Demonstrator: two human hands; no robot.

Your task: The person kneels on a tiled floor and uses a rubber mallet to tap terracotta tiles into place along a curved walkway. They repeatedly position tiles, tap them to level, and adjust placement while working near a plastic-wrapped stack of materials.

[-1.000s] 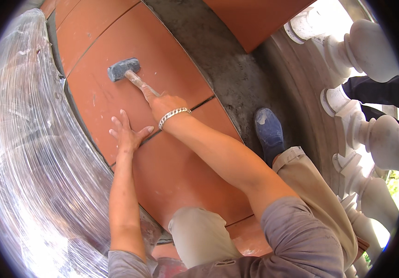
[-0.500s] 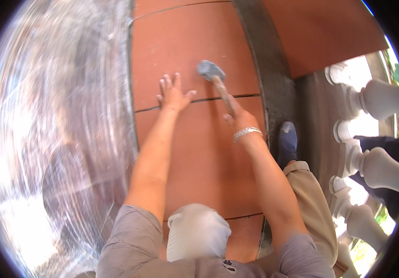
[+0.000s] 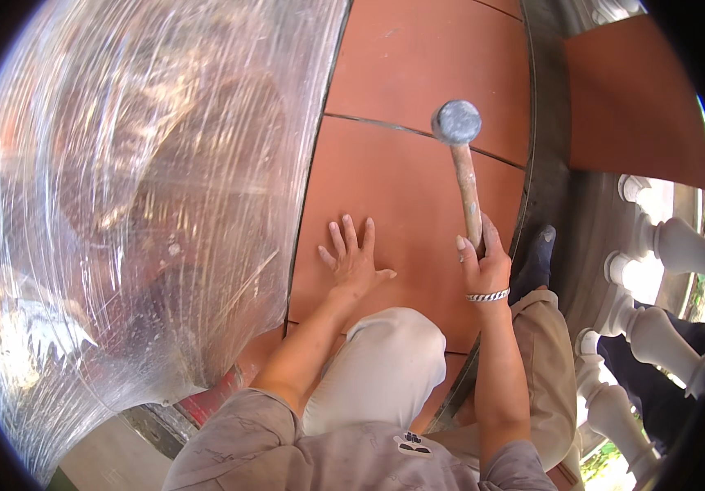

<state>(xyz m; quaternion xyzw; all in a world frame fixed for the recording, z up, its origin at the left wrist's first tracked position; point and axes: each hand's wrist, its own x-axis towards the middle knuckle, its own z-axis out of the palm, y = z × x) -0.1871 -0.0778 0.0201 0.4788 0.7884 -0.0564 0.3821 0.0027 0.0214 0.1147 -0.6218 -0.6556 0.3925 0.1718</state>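
Note:
My right hand (image 3: 490, 260) is closed round the worn wooden handle of a mallet (image 3: 467, 184). The mallet's round grey head points away from me and hangs above the tiles. My left hand (image 3: 355, 263) lies flat with fingers spread on a large terracotta floor tile (image 3: 418, 213), left of the mallet. A dark joint line crosses between this tile and the farther terracotta tile (image 3: 442, 65).
A bulky object in clear plastic wrap (image 3: 164, 180) borders the tiles on the left. Along the right runs a dark grey strip (image 3: 547, 106). A loose terracotta tile (image 3: 639, 98) lies beyond it, near pale balusters (image 3: 680, 245). My knee (image 3: 397, 352) is close in front.
The view has shifted. My left hand has come nearer to my knee, off the joint onto the near tile. The mallet is now raised more upright, its head no longer low over the far tile.

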